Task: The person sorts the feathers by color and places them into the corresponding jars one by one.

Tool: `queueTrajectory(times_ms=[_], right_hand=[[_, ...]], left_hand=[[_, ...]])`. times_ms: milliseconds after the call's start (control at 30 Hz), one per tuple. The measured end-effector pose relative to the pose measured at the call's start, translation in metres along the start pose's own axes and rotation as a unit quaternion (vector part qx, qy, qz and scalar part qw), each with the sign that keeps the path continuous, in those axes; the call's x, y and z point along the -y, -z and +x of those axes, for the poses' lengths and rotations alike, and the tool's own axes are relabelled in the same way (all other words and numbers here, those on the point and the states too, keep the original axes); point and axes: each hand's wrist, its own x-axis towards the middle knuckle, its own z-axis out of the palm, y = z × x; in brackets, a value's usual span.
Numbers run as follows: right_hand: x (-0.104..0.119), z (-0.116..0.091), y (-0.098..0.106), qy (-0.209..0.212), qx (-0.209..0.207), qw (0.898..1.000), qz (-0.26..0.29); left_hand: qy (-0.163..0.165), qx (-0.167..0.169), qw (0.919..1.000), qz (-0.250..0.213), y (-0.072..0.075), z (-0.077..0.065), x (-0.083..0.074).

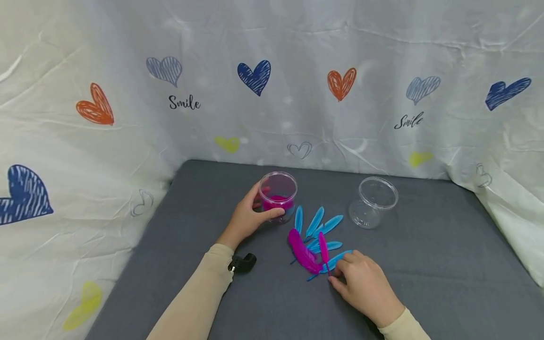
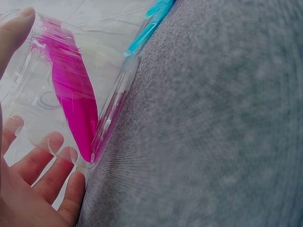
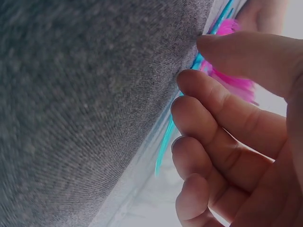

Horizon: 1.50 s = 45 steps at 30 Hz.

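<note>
Clear jar point(image 1: 278, 202) upright; pink feather point(image 1: 324, 248) over blue feathers point(image 1: 333, 223).

Magenta feathers point(image 1: 302, 252), bright blue feathers point(image 1: 315, 221), plain grey cloth point(image 1: 433, 255), white curtain point(image 1: 297, 42) with blue, orange and yellow hearts point(image 1: 255, 78).

Feathers point(image 1: 302, 251) on table point(image 1: 263, 302), jars point(image 1: 368, 218) behind left and right

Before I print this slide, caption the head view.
Left hand around a clear jar, right hand at pink and blue feathers.
</note>
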Motion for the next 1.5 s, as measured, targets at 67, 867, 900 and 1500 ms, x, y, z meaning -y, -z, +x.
queueTrajectory(times_ms=[67,867,900,1500], right_hand=[[0.0,0.0,-0.001,0.001,-0.001,1.0,0.003],[-0.005,0.002,-0.002,0.002,-0.006,1.0,-0.018],[-0.005,0.002,-0.001,0.0,-0.008,1.0,-0.016],[-0.027,0.009,0.018,0.0,-0.11,0.994,0.006]], left_hand=[[0.003,-0.002,1.0,0.002,0.0,0.0,0.001],[0.004,0.001,1.0,0.007,-0.002,0.001,0.0],[0.005,0.0,1.0,0.006,-0.002,0.001,0.0],[0.007,-0.001,1.0,0.003,-0.001,-0.001,-0.002]])
